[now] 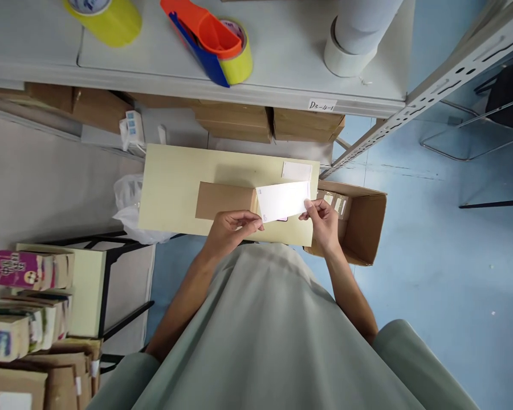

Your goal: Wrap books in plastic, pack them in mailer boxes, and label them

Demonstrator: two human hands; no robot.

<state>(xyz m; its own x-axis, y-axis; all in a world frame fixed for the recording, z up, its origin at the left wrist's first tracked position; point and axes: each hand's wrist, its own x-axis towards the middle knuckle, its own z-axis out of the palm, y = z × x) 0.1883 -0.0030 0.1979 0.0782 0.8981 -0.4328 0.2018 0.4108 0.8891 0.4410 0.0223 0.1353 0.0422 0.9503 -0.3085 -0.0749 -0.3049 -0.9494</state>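
A white rectangular label (283,200) with small print at its corners is held out above the pale yellow table (171,188). My right hand (324,223) pinches its right edge between thumb and fingers. At its lower left corner, the fingertips of my left hand (234,229) are closed together on the label. A brown cardboard box (225,200) lies on the table just beyond my left hand, partly behind the label. Another white label (297,170) rests flat near the table's far right corner. Something with a dark edge peeks out under the held label; I cannot tell what.
An open carton (365,225) with small boxes inside stands right of the table. Above is a grey shelf (282,57) bearing yellow tape rolls (111,25), an orange-and-blue tape dispenser (214,37) and white rolls (346,54). Books (29,270) and brown parcels (60,376) are stacked lower left.
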